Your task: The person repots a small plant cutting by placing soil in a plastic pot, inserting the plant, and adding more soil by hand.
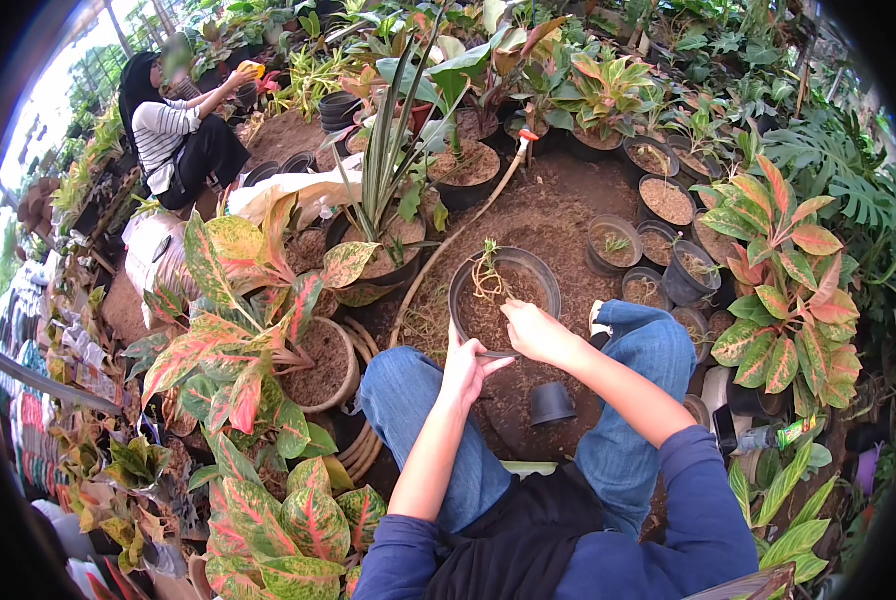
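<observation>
Between my knees stands a wide black plastic plant pot [547,281] with brown soil in it. A small plant with pale, curling stems [487,279] leans at the pot's far left side. My left hand [464,367] grips the near rim of this pot. Over the soil, my right hand [536,330] reaches in across the near right rim with its fingers bent. Whether something thin is pinched in those fingertips is hard to make out. A small black pot [551,403] lies tipped over on the ground just this side of the wide pot.
Several small pots [667,201] cluster at the right. A hose [448,244] with a red-handled tap [527,136] curves along the left. Pink-green aglaonemas [222,337] crowd both sides. A phone [724,429] and a bottle [755,439] lie at right. Another person [170,135] sits far left.
</observation>
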Tool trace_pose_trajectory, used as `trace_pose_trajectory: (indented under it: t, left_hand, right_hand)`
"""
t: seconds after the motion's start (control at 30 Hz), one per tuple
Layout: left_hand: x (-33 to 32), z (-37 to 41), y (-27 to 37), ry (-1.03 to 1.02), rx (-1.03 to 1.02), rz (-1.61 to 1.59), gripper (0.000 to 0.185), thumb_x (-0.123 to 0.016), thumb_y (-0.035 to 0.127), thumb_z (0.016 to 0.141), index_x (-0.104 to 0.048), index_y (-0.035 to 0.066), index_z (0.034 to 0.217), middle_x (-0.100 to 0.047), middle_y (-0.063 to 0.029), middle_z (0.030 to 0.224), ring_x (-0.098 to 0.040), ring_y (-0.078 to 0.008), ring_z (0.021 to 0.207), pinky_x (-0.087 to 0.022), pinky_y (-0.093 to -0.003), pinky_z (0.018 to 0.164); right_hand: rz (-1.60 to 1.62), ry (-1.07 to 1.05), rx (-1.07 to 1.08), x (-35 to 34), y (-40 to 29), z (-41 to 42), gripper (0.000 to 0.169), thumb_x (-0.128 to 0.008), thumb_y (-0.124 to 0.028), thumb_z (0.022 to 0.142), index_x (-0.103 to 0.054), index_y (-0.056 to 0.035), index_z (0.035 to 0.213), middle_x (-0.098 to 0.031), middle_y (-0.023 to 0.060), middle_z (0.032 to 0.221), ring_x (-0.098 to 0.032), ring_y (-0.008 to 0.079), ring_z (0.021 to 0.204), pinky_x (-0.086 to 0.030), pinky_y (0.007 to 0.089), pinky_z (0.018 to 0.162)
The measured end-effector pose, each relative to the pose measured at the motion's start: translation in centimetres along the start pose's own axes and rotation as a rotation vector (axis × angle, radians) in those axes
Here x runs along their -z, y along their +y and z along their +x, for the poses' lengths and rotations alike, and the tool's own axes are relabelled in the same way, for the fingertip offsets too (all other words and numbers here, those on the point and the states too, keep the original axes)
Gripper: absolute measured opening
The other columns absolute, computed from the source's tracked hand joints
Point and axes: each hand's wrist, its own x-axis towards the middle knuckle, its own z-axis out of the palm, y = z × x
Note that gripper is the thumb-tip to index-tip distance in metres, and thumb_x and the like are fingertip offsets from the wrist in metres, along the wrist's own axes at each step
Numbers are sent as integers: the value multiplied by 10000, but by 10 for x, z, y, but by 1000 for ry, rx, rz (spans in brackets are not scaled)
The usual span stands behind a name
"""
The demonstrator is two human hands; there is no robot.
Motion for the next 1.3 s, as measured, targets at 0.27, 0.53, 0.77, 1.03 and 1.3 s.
trace_pose_trajectory:
  t: [0.27, 0.53, 0.77, 1.03, 1.3]
  left_hand:
    - [2, -1, 0, 4, 19, 1, 728, -312, -67, 744, -105, 206, 1386, -418, -171, 1192, -592, -374, 903, -548, -493, 740]
    - [5, -1, -2, 3, 15, -23, 765, -313, -78, 727, -92, 242, 1385, -392, -173, 1227, -602, -354, 869, -556, -477, 716]
    - [5, -1, -3, 17, 3, -17, 747, -321, -70, 734, -105, 232, 1382, -360, -165, 1223, -587, -351, 866, -548, -495, 730]
    - [6, -2, -3, -35, 9, 10, 746, -321, -57, 732, -94, 232, 1381, -399, -191, 1208, -602, -361, 885, -552, -492, 717]
    - [2, -6, -3, -49, 20, 86, 744, -329, -46, 735, -88, 217, 1387, -418, -211, 1193, -599, -355, 902, -556, -476, 715]
  right_hand:
    - [9, -126, 16, -4, 4, 4, 370, -419, 47, 722, -493, 118, 1077, -532, 302, 1063, -541, 404, 987, -439, 410, 882]
    - [93, -353, -31, 5, 3, 1, 427, -409, -14, 779, -462, 90, 1190, -467, 272, 1213, -500, 386, 1083, -413, 391, 931]
    - [171, -287, 37, 6, -1, 0, 389, -413, -126, 855, -468, 56, 1194, -459, 230, 1252, -434, 343, 1175, -340, 391, 1005]
    - [123, -278, -125, -2, -16, 25, 290, -473, -231, 871, -556, 32, 780, -579, 216, 691, -584, 331, 630, -431, 422, 596]
    - [426, -49, -215, -19, -24, 34, 207, -471, -119, 813, -576, 60, 825, -600, 257, 787, -612, 365, 771, -462, 417, 680]
